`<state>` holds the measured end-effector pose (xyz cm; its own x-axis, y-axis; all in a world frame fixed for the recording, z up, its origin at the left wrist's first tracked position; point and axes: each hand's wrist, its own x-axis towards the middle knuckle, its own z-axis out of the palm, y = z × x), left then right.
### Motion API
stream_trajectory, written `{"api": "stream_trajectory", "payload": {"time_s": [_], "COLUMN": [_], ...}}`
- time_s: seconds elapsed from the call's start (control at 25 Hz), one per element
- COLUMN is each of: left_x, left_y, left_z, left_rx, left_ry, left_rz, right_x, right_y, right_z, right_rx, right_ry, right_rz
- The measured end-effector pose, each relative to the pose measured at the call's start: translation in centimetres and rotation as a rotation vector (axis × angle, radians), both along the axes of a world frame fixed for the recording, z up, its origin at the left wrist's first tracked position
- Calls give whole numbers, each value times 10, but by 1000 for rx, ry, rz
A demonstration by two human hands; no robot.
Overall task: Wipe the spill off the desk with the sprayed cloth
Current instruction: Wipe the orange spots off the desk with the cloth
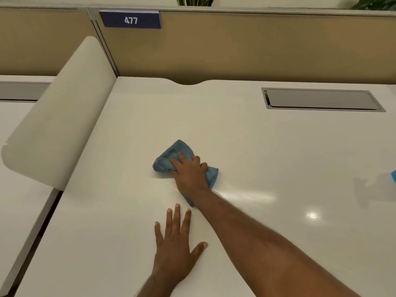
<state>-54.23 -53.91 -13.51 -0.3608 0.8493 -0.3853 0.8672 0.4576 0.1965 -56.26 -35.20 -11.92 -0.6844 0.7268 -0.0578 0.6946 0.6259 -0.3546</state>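
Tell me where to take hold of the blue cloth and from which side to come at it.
Grip the blue cloth at its bunched middle, coming from above. It lies crumpled and low on the desk, so it offers no edge to pinch. The right hand already presses on it that way, while the left hand rests flat on the desk nearer the person.

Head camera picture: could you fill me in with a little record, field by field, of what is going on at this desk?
setting: white desk in an office cubicle
sign: blue plate reading 477 on the partition
right hand: pressing a bunched blue cloth onto the desk
left hand: flat on the desk, fingers spread, holding nothing
desk fitting: closed grey cable hatch at the back right
spill: none clearly visible; only a glossy sheen near the cloth
right edge: part of a blue object, cut off
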Motion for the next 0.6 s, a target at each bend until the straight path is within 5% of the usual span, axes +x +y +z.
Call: {"api": "stream_trajectory", "payload": {"time_s": [0.2, 0.28, 0.36, 0.48, 0.6], "left_x": [-4, -5, -5, -5, -5], "left_y": [3, 1, 0, -2, -2], "left_z": [7, 11, 15, 15, 17], "left_rx": [-16, -5, 15, 49, 101], "left_ry": [-45, -52, -41, -38, 6], "left_rz": [-17, -23, -30, -32, -35], "right_x": [-19, -15, -5, 7, 10], "right_y": [6, 7, 13, 18, 12], "right_z": [39, 52, 62, 73, 59], "right_rx": [-765, -926, -844, -429, 59], "right_ry": [656, 874, 922, 830, 252], "right_rz": [-88, -189, -249, -122, 241]}}
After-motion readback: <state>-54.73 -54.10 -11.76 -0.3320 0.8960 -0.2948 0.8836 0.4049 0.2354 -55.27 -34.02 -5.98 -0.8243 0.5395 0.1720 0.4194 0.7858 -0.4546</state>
